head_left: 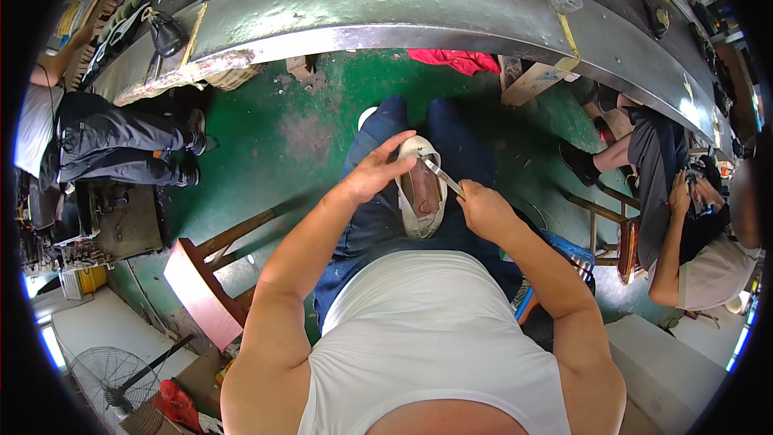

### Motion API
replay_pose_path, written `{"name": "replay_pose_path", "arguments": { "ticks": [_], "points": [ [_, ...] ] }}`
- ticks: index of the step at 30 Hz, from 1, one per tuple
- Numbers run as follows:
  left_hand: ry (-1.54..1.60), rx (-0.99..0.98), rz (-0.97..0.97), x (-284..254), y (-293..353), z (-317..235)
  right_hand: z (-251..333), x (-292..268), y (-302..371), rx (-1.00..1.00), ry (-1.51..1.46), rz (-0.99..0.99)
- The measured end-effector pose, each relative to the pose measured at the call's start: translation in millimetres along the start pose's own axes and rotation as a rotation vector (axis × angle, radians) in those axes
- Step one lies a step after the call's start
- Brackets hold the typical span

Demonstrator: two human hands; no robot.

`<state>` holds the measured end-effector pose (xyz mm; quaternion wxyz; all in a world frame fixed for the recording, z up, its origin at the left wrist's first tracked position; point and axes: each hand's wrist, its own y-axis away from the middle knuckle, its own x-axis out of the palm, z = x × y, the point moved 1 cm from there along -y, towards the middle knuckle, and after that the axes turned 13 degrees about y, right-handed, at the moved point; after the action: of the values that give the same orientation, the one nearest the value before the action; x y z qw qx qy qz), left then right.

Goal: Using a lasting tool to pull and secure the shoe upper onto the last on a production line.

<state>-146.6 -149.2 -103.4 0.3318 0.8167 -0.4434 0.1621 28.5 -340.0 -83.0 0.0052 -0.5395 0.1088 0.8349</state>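
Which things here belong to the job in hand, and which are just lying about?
Job in hand: cream shoe, the left hand touching its far end; metal tool, held in the right hand.

Apparently just about: red cloth beneath the bench; caged fan; pink-topped stool.

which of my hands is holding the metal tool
Your right hand: its fingers close round the near end of the metal tool. Your left hand instead touches the far end of the pale shoe.

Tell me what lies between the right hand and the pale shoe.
A slim metal tool bridges that stretch in the head view: one end in the right hand, the other at the opening of the pale shoe.
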Motion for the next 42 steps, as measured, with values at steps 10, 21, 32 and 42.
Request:
{"name": "replay_pose_path", "arguments": {
  "ticks": [10, 21, 32, 42],
  "points": [
    [-0.198, 0.380, -0.163, 15, 6, -3, -1, -48, 32, -0.245, -0.276, 0.136],
    [-1.062, 1.244, 0.235, 87, 48, -89, -18, -54, 38, 0.029, -0.664, -0.239],
    [-0.961, 0.842, 0.178, 60, 46, -10, 11, -23, -41, -0.167, -0.826, -0.325],
    [-1.065, 0.814, -0.173, 51, 54, 31, 19, 0, -57, -0.273, -0.814, -0.234]
  ]
}}
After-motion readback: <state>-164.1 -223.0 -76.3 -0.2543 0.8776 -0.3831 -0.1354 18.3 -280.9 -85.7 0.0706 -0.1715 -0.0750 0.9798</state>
